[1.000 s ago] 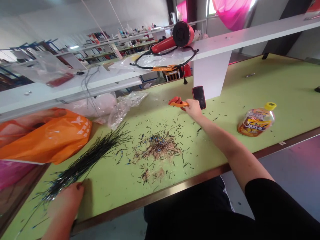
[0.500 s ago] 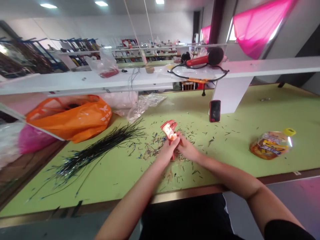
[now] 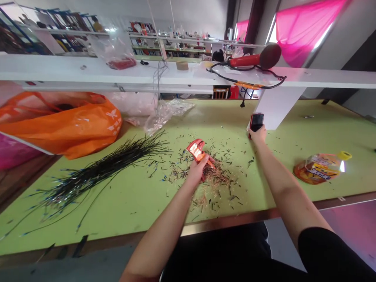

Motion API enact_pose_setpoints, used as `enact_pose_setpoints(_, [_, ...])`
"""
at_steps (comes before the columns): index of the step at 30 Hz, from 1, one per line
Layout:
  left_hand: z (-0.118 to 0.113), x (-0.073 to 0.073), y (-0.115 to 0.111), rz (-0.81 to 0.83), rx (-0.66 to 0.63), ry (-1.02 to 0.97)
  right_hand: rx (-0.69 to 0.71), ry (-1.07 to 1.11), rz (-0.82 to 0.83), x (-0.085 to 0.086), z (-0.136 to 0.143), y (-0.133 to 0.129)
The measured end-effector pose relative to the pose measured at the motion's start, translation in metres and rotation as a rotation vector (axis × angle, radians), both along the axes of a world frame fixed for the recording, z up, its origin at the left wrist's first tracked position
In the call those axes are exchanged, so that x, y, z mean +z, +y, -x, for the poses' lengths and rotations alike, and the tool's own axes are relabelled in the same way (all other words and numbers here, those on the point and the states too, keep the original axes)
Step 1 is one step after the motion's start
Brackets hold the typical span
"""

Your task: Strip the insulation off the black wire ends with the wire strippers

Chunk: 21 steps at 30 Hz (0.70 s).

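Observation:
A red and orange hand tool (image 3: pixel 196 149) is held in my left hand (image 3: pixel 197 169), its head pointing up and away over the middle of the green table. Under and around it lie many short black and tan cut pieces (image 3: pixel 219 176). My right hand (image 3: pixel 258 134) is closed on the lower part of a dark phone with a red edge (image 3: pixel 256 121), which stands upright by the white shelf support (image 3: pixel 277 107). To the left of my hands lies a long bundle of black wires (image 3: pixel 108 166).
An orange bag (image 3: pixel 85 127) and clear plastic (image 3: pixel 167 113) lie at the back left. A pouch with a yellow cap (image 3: pixel 319 168) is on the right. Above the table runs a white shelf (image 3: pixel 188 78) with a red heat-gun-like tool (image 3: pixel 246 61) and its cable.
My right hand has left the hand tool and moved right and forward to the phone, taking hold of it. My left hand still grips the tool. The view has shifted slightly.

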<state>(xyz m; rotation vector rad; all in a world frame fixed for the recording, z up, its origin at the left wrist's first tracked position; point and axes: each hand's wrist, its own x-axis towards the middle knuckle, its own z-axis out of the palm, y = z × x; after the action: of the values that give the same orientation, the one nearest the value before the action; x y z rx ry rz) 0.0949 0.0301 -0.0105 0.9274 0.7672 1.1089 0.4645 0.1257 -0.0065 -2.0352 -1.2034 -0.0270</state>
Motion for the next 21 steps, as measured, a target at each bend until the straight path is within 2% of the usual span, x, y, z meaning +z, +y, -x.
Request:
enact_pose_setpoints(3, [0.000, -0.002, 0.001, 0.017, -0.001, 0.000, -0.145, 0.100, 0.028, -0.006, -0.003, 0.006])
enact_pose_setpoints(7, [0.001, -0.004, 0.000, 0.041, -0.009, 0.013, -0.190, 0.155, 0.039, -0.007, -0.006, 0.013])
enact_pose_setpoints(10, [0.001, -0.004, -0.001, 0.029, -0.036, 0.048, -0.149, 0.161, 0.049, -0.010, -0.006, 0.006])
enact_pose_setpoints(14, [0.002, -0.001, -0.002, 0.023, -0.051, 0.061, -0.013, 0.070, 0.095, -0.018, -0.006, -0.028])
enact_pose_setpoints(18, [0.004, 0.001, -0.004, 0.019, -0.041, 0.033, 0.072, -0.171, 0.334, -0.029, -0.005, -0.062])
enact_pose_setpoints(21, [0.004, 0.000, -0.005, 0.004, -0.037, 0.040, 0.069, -0.244, 0.426, -0.034, -0.003, -0.063])
